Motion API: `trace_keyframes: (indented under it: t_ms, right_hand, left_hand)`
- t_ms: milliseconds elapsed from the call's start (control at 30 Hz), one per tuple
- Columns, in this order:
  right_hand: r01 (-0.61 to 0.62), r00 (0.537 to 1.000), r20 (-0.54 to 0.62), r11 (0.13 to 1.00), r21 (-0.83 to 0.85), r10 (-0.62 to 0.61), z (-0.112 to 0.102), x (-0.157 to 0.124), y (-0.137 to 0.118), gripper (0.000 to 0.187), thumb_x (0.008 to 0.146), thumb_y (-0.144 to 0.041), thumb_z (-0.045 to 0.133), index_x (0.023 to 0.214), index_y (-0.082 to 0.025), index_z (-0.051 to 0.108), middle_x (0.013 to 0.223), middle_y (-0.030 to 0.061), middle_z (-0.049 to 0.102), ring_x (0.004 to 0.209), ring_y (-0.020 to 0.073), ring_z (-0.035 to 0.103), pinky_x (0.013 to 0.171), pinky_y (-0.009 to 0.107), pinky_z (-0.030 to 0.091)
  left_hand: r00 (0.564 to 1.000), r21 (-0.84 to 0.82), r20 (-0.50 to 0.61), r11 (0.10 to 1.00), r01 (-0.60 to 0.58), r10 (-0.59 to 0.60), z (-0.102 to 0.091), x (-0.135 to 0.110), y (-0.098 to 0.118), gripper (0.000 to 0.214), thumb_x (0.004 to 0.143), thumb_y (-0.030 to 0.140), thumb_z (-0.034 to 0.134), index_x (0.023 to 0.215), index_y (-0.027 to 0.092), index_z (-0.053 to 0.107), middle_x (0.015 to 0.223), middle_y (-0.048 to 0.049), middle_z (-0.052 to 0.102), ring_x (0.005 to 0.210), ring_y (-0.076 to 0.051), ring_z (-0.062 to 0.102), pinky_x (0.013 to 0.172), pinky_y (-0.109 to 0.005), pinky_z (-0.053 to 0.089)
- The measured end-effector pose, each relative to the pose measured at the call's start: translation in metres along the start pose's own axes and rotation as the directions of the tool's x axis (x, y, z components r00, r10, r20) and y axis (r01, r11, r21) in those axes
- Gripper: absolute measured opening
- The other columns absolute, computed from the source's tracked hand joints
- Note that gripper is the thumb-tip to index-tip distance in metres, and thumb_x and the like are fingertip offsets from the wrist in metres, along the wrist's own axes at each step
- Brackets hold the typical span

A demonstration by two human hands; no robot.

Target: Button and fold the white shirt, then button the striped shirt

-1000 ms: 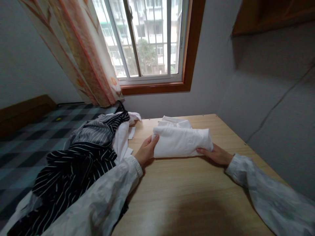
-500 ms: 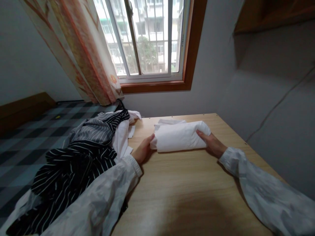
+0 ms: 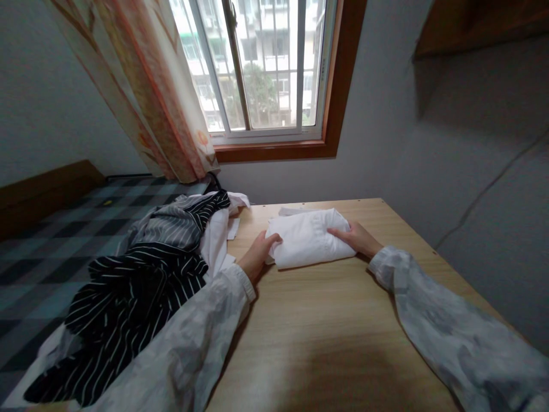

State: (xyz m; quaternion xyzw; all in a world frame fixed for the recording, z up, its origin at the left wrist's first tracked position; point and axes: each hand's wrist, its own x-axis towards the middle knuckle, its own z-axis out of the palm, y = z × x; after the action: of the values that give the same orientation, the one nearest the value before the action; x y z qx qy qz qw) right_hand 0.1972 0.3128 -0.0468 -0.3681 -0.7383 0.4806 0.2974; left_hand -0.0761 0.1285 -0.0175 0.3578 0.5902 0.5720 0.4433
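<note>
A white folded cloth, perhaps a garment (image 3: 306,237), lies as a thick bundle near the far side of the wooden table (image 3: 326,320). My left hand (image 3: 258,253) grips its left end, thumb on top and the other fingers hidden beneath. At the right end my right hand (image 3: 358,237) pinches the bundle the same way, its thumb across the upper face. Behind the bundle a flat pale piece (image 3: 295,211) shows; whether it belongs to the same cloth I cannot tell.
Left of the table, a heap of black-and-white striped clothing (image 3: 141,286) and white cloth (image 3: 214,240) spreads over a checked bed cover (image 3: 38,274). A curtain (image 3: 150,97) hangs beside the window (image 3: 266,74). A wooden shelf (image 3: 484,28) juts from the right wall.
My right hand has moved a little left, towards my left hand. The white bundle looks shorter and more tilted, and my left thumb has come further over its top.
</note>
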Motion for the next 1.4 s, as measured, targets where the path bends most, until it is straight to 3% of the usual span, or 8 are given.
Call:
trace_keyframes:
  t_ms: [267, 500, 600, 700, 800, 1067, 1267, 1400]
  right_hand:
    - [0.055, 0.996, -0.039, 0.929, -0.366, -0.074, 0.005, -0.007, -0.009, 0.038, 0.097, -0.050, 0.077, 0.120, -0.021, 0.085, 0.121, 0.0141, 0.088, 0.115, 0.0370, 0.082, 0.099, 0.042, 0.063]
    - [-0.090, 0.996, -0.081, 0.608, -0.789, 0.042, 0.002, -0.017, -0.033, 0.060, 0.103, -0.072, 0.063, 0.115, -0.016, 0.083, 0.110, 0.0245, 0.084, 0.106, 0.0415, 0.080, 0.091, 0.046, 0.058]
    - [-0.085, 0.965, -0.210, 0.567, -0.819, -0.158, 0.000, -0.022, -0.040, 0.072, 0.101, -0.074, 0.066, 0.136, -0.011, 0.073, 0.120, 0.0287, 0.080, 0.116, 0.0467, 0.075, 0.100, 0.055, 0.057]
    - [0.173, 0.887, -0.119, 0.561, -0.809, -0.446, 0.005, -0.018, -0.043, 0.065, 0.107, -0.054, 0.061, 0.153, -0.009, 0.061, 0.151, 0.0298, 0.069, 0.144, 0.0459, 0.061, 0.123, 0.061, 0.047]
    - [0.405, 0.854, 0.093, 0.541, -0.738, -0.513, 0.021, -0.007, -0.040, 0.062, 0.109, -0.036, 0.051, 0.167, -0.012, 0.053, 0.174, 0.0215, 0.053, 0.165, 0.0361, 0.045, 0.138, 0.056, 0.032]
    - [0.414, 0.910, 0.314, 0.640, -0.647, -0.271, 0.045, 0.016, -0.010, 0.079, 0.116, -0.058, 0.036, 0.183, -0.016, 0.033, 0.190, 0.0139, 0.025, 0.178, 0.0305, 0.020, 0.144, 0.056, 0.020]
    - [0.243, 0.969, 0.205, 0.663, -0.708, -0.136, 0.025, 0.025, 0.008, 0.093, 0.113, -0.074, 0.031, 0.185, -0.015, 0.025, 0.192, 0.0145, 0.019, 0.178, 0.0311, 0.018, 0.145, 0.053, 0.017]
    - [0.125, 0.991, 0.122, 0.684, -0.718, -0.053, 0.008, 0.033, 0.021, 0.096, 0.111, -0.076, 0.038, 0.181, -0.012, 0.033, 0.187, 0.0205, 0.032, 0.175, 0.0365, 0.029, 0.143, 0.056, 0.022]
  left_hand:
    - [1.000, -0.171, -0.010, 0.985, 0.008, -0.010, 0.016, 0.008, -0.008, 0.069, 0.076, 0.027, 0.077, 0.144, 0.016, 0.067, 0.120, -0.0120, 0.083, 0.093, -0.025, 0.075, 0.079, -0.032, 0.058]
    - [0.963, 0.293, -0.162, 0.943, -0.159, 0.213, -0.002, 0.026, -0.009, 0.075, 0.082, 0.022, 0.075, 0.155, 0.012, 0.061, 0.154, -0.0224, 0.070, 0.140, -0.036, 0.068, 0.123, -0.048, 0.051]
    - [0.871, 0.624, -0.210, 0.747, -0.231, 0.445, -0.002, 0.023, 0.003, 0.088, 0.084, 0.020, 0.077, 0.166, 0.009, 0.049, 0.176, -0.0281, 0.047, 0.163, -0.041, 0.048, 0.137, -0.055, 0.036]
    - [0.788, 0.826, 0.124, 0.377, -0.419, 0.603, 0.015, 0.011, 0.018, 0.077, 0.095, 0.027, 0.070, 0.168, 0.011, 0.050, 0.184, -0.0226, 0.038, 0.170, -0.038, 0.039, 0.142, -0.053, 0.029]
    - [0.757, 0.824, 0.436, 0.121, -0.553, 0.487, 0.040, 0.005, 0.022, 0.063, 0.107, 0.029, 0.054, 0.169, 0.017, 0.052, 0.185, -0.0153, 0.040, 0.171, -0.032, 0.039, 0.145, -0.052, 0.023]
    - [0.943, 0.945, 0.288, 0.111, -0.308, 0.166, 0.034, 0.024, 0.000, 0.078, 0.113, 0.056, 0.044, 0.181, 0.018, 0.036, 0.191, -0.0142, 0.019, 0.178, -0.034, 0.022, 0.143, -0.067, 0.017]
    - [0.975, 0.976, 0.169, 0.116, -0.186, 0.145, 0.030, 0.023, 0.000, 0.081, 0.113, 0.059, 0.041, 0.183, 0.021, 0.031, 0.192, -0.0117, 0.019, 0.179, -0.035, 0.019, 0.143, -0.064, 0.019]
    - [0.979, 0.982, 0.039, 0.172, -0.074, 0.198, 0.028, 0.028, -0.004, 0.088, 0.111, 0.064, 0.043, 0.181, 0.012, 0.031, 0.191, -0.0184, 0.019, 0.178, -0.038, 0.021, 0.143, -0.059, 0.020]
